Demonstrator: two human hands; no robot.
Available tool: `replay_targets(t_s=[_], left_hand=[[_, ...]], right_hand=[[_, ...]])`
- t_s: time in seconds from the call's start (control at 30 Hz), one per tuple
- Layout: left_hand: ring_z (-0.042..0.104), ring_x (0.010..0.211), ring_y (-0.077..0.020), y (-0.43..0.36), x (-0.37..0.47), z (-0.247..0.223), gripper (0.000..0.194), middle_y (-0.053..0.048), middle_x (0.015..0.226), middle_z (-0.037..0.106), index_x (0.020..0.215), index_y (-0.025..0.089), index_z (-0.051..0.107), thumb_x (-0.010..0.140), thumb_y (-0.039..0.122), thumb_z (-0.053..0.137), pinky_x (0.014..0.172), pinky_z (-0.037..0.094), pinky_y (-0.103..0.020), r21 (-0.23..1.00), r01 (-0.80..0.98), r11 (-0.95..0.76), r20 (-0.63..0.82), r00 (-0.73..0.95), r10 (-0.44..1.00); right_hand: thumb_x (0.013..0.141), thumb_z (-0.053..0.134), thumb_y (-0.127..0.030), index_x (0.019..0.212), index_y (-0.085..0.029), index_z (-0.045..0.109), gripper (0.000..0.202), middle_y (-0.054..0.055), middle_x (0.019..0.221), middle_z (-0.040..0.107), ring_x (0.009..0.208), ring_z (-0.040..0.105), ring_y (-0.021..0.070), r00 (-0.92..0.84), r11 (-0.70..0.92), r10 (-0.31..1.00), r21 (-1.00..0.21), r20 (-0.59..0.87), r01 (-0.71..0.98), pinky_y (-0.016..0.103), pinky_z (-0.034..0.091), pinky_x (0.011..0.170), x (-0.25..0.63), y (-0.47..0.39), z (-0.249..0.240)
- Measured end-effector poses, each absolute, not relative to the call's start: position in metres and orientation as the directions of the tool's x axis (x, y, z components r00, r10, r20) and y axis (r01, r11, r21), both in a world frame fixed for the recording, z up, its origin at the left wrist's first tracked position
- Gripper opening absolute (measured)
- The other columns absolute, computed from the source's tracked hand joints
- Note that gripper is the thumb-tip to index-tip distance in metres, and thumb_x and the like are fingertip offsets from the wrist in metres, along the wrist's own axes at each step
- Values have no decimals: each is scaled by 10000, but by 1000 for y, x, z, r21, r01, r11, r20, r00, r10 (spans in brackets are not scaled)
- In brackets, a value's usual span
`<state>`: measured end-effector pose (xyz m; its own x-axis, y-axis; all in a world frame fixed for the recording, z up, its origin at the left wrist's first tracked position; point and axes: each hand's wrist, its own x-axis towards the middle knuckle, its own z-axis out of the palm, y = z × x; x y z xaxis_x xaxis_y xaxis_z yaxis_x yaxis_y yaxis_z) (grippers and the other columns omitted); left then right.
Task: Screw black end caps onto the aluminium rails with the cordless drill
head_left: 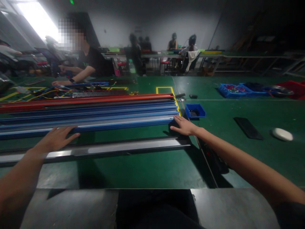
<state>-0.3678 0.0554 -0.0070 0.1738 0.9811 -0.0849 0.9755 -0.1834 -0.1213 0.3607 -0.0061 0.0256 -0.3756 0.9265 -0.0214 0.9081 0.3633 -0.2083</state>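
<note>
Several long blue channel-shaped profiles [128,122] lie side by side across the green table. My left hand [56,138] reaches over the near edge of the closest blue profile, its fingers stretched out and the thumb apart. At the right end of the same row, my right hand [184,126] is open, with fingertips against the profile's end corner. Nearer to me lies a separate silver profile with dark edges [133,148]; my left wrist crosses above it. Behind the blue ones are orange-red profiles [107,99]. Neither hand grips anything that I can see.
A small blue bin [195,111] with dark parts stands beyond my right hand. Farther right are a black flat object [248,128], a white rounded object [282,134] and blue trays [234,90]. Across the table a co-worker [88,60] sits by loose wires [47,92].
</note>
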Motion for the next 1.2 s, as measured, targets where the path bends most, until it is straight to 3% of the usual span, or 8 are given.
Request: replay_targets(t_s=[0.13,0.33,0.6,0.93,1.2], left_hand=[[475,1421,-412,60,-370,-4,893,-237,1516,539,1515,47,466,938,698,264,1201,234,-599,-148,970,-192,-104,177,979],[509,1377,-416,63,-372,-4,896,-251,1478,569,1481,17,495,936,691,267,1159,298,-565,-180,957,-228,-87,215,973],[536,1333,-416,64,-370,-5,904,-265,1428,600,1458,9,519,915,704,318,1146,310,-569,-163,971,-177,-101,162,982],[621,1180,-406,54,-364,1,868,-262,1305,670,1359,14,591,935,701,273,1083,384,-507,-222,949,-226,-117,204,972],[597,1239,-423,53,-365,3,914,-282,1355,640,1403,-22,560,933,688,230,1094,401,-508,-232,957,-176,-159,142,977]], right_hand=[[914,355,-843,1622,26,281,1123,249,1670,247,1573,187,404,-395,378,916,-179,-71,908,541,188,1295,361,-8,28],[897,366,-859,1640,-16,265,1129,218,1675,250,1569,200,406,-405,388,911,-171,-78,906,541,213,1290,362,-10,30],[920,387,-792,1621,37,270,1092,245,1670,247,1573,193,400,-421,408,902,-130,-95,904,512,197,1300,361,-15,33],[964,407,-677,1592,49,342,962,258,1635,342,1544,305,393,-439,434,895,-79,-78,898,513,306,1262,363,-20,37],[959,433,-679,1574,-69,443,866,194,1572,484,1463,449,416,-440,428,895,-142,-69,893,568,398,1199,364,-20,40]])
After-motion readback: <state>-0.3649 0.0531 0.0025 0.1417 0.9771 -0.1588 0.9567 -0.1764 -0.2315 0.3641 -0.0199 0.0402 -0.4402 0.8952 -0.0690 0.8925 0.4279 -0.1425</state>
